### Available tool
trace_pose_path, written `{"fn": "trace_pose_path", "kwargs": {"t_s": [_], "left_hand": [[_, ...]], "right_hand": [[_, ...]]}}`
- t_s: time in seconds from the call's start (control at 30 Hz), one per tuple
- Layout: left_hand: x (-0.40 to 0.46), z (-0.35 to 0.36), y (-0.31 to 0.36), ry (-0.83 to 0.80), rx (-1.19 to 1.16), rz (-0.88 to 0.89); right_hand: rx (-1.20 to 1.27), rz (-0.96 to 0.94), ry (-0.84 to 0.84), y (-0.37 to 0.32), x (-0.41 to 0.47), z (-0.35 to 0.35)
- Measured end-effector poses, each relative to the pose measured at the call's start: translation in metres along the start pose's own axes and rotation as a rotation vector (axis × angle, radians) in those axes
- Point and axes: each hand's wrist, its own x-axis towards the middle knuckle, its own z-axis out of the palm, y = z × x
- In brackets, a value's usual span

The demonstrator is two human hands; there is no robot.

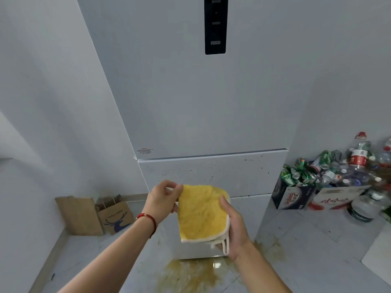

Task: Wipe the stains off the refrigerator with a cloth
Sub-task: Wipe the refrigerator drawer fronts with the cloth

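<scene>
A tall white refrigerator [201, 98] stands straight ahead, with a black control strip [215, 25] high on its door. Dark specks of stain [211, 172] dot the drawer front below the door seam. I hold a yellow cloth [201, 214] with a white border in front of that drawer, away from the fridge surface. My left hand [161, 200] pinches the cloth's upper left corner. My right hand [234, 227] grips its right edge, thumb on the front and fingers hidden behind.
A brownish spill [190, 273] spreads over the floor tiles at the fridge's foot. Two brown paper bags [95, 214] lean against the left wall. Boxes heaped with crushed cans and plastic bottles [330, 176] stand at the right.
</scene>
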Motion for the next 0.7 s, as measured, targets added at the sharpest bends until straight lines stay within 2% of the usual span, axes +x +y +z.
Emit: {"fn": "trace_pose_path", "kwargs": {"t_s": [0.13, 0.27, 0.33, 0.43, 0.6, 0.63, 0.7], "left_hand": [[0.024, -0.032, -0.028, 0.111, 0.034, -0.115], [0.068, -0.047, -0.06, 0.373, 0.001, -0.078], [0.091, -0.044, -0.077, 0.541, -0.051, 0.002], [0.123, -0.035, -0.102, 0.698, -0.1, 0.207], [0.153, -0.034, -0.115, 0.694, -0.084, 0.49], [0.157, -0.035, -0.119, 0.696, -0.125, 0.547], [0.162, -0.038, -0.122, 0.693, -0.237, 0.618]], "right_hand": [[-0.062, -0.157, 0.101, -0.01, 0.01, 0.001], [-0.23, -0.587, 0.171, -0.011, 0.035, 0.007], [-0.365, -0.852, 0.163, 0.002, 0.064, 0.008], [-0.554, -1.302, 0.097, 0.02, 0.13, 0.008], [-1.056, -1.783, -0.017, 0.025, 0.225, 0.032], [-1.2, -1.872, 0.042, 0.03, 0.246, 0.039], [-1.519, -1.981, 0.28, 0.035, 0.282, 0.053]]}}
